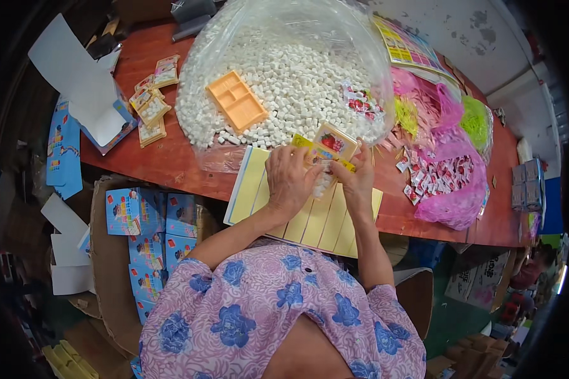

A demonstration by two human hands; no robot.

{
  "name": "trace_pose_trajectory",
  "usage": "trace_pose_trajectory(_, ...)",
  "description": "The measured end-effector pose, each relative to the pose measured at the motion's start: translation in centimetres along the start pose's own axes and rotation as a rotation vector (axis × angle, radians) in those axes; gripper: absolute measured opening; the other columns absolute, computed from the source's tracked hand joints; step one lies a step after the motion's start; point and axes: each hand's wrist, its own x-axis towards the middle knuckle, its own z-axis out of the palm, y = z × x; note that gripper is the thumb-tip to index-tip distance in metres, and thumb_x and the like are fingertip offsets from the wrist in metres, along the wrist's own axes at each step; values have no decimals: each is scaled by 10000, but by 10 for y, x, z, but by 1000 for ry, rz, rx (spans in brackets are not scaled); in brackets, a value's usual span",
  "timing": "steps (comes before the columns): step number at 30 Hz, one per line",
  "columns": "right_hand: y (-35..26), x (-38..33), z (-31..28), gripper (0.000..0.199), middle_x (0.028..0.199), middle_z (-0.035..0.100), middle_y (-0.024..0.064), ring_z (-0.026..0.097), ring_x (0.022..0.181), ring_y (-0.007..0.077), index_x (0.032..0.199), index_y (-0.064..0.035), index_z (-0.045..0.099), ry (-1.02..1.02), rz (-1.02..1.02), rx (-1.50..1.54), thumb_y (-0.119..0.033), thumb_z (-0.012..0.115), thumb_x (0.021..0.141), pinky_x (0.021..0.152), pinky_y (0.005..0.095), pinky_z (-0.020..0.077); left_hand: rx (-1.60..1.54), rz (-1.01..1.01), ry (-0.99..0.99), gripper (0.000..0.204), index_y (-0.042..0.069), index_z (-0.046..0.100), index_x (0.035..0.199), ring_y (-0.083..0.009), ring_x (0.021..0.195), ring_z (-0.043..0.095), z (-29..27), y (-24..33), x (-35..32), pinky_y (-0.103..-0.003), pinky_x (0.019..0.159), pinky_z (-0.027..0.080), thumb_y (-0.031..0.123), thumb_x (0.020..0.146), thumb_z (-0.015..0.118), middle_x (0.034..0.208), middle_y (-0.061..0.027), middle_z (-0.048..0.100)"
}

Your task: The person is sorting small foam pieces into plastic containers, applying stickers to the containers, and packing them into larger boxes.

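Over a striped yellow sheet (278, 218) at the table's front edge, both hands hold a small candy tray (339, 140). White candy pieces and a sachet with a strawberry picture show in it, and a yellow printed strip (302, 141) crosses its middle. My left hand (287, 180) grips the strip's left side with bent fingers. My right hand (358, 180) closes on the tray's right side, its thumb pressed on the strip. Just beyond, an empty orange compartment tray (237, 101) lies on a heap of white candies (297, 69) in a clear plastic bag (193, 95).
Filled trays (150, 107) are stacked at left beside an open box (110, 120). Blue boxes (146, 249) fill a carton (101, 252) below. At right, a pink bag (452, 205) holds small red-and-white sachets (439, 174), near green strands (475, 123) and yellow printed sheets (411, 47).
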Motion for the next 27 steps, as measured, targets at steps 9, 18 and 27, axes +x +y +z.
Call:
trace_pose_trajectory(9, -11, -3, 6, 674, 967, 545, 121, 544, 850, 163, 1246, -8, 195, -129, -18, 192, 11, 588, 699, 717, 256, 449, -1149, -612, -445, 215, -31, 547, 954, -88, 754, 543, -13, -24, 26, -219, 708, 425, 75, 767, 528, 864, -50, 585)
trace_pose_trajectory(18, -8, -12, 11, 590, 966, 495, 137, 449, 942, 230, 1133, 11, 369, 402, -658, -977, -84, 664, 631, 774, 328, 379, -1280, -577, -202, 203, -17, 549, 961, -95, 775, 535, 2, -15, 3, -226, 717, 426, 56, 775, 516, 886, -49, 584)
trace_pose_trajectory(27, 9, -7, -12, 214, 880, 582, 41, 530, 801, 97, 947, 11, 554, -318, -41, 157, -55, 570, 743, 742, 241, 411, -1098, -219, -254, 199, 30, 553, 954, -86, 773, 523, -1, -32, -3, -224, 713, 417, 43, 756, 544, 836, -20, 586)
